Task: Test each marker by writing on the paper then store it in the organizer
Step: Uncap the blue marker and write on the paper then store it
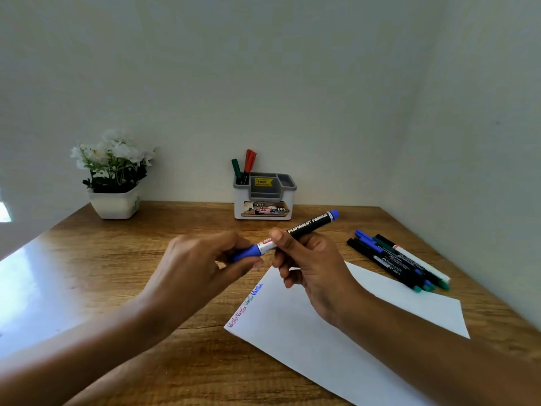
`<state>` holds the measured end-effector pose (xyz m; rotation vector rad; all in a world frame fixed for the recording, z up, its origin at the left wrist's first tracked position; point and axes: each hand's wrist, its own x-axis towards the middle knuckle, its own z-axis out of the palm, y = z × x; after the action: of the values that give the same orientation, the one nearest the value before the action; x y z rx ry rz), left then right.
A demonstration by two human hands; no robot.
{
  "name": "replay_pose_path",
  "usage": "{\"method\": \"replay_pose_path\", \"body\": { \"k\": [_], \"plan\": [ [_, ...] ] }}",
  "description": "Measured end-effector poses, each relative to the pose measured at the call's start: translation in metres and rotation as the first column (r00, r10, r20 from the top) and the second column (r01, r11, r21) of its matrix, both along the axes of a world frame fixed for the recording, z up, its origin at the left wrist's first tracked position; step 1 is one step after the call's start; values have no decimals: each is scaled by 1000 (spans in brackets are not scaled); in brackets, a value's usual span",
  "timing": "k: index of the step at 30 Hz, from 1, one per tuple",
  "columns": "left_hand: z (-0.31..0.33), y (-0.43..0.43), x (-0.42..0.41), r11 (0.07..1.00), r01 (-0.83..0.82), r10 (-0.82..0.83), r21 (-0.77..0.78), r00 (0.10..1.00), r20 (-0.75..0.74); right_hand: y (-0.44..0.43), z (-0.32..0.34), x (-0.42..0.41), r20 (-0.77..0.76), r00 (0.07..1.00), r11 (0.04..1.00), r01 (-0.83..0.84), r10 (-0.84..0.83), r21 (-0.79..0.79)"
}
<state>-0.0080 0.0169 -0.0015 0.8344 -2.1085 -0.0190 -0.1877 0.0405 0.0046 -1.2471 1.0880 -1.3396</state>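
**A:** Where's the marker [304, 227], and why both hands?

**B:** It's off the bench [117, 259], slanting above the top corner of the paper [322, 341]. The right hand [307, 262] has its grip wrapped round the black barrel, thumb on top to steady it. The left hand [199, 259] pinches the blue cap [248, 252] in line with the barrel, which suits pulling or pushing it. I can't tell which.

**A:** Your guess?

**B:** Recapping. The bold blue word [257, 289] on the sheet's edge looks like this pen's mark.

**A:** What's it like to handle?

**B:** It's a smooth, thick plastic cylinder with a glossy printed label. The cap probably snaps on.

**A:** And then?

**B:** It should go in the organizer [263, 200], a white box with grey compartments by the wall. The green and red pens [244, 165] stand in its left slot. The slimmer loose markers [398, 259] lie in a bundle to the right, probably untested.
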Motion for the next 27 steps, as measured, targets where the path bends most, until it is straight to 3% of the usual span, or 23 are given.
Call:
{"method": "replay_pose_path", "body": {
  "k": [4, 8, 10, 12, 14, 16, 17, 20, 23, 27],
  "plan": [
    [12, -11, -3, 924, 115, 15, 364, 943, -334, -5, 13, -7, 107, 992, 994, 72, -63, -80],
    [5, -54, -8, 808, 68, 153, 585, 935, -319, -22, 35, -23, 192, 981, 988, 45, -16, -149],
    [-2, -87, -20, 721, 42, 248, 691, 916, -315, -36, 43, -21, 12, 1000, 992, -3, 4, -123],
    [-8, -118, -35, 655, 24, 333, 755, 888, -318, -60, 51, -16, -344, 938, 994, 11, -47, -105],
    [-9, -140, -48, 653, 27, 366, 757, 864, -346, -91, 69, -12, -670, 732, 989, 39, -126, -143],
    [-11, -155, -58, 676, 54, 364, 735, 843, -396, -116, 92, -8, -876, 459, 988, 37, -149, -149],
    [-11, -161, -62, 685, 66, 362, 725, 833, -419, -127, 104, -6, -920, 363, 989, 43, -147, -141],
    [-16, -175, -64, 703, 64, 359, 708, 828, -431, -155, 132, 0, -933, 352, 995, 89, -69, -40],
    [-18, -180, -63, 732, 69, 324, 677, 840, -436, -183, 144, 5, -967, 257, 993, 118, -6, 25],
    [-19, -181, -64, 761, 64, 301, 645, 846, -439, -215, 145, 4, -932, 363, 992, 122, -24, 22]
  ]
}}
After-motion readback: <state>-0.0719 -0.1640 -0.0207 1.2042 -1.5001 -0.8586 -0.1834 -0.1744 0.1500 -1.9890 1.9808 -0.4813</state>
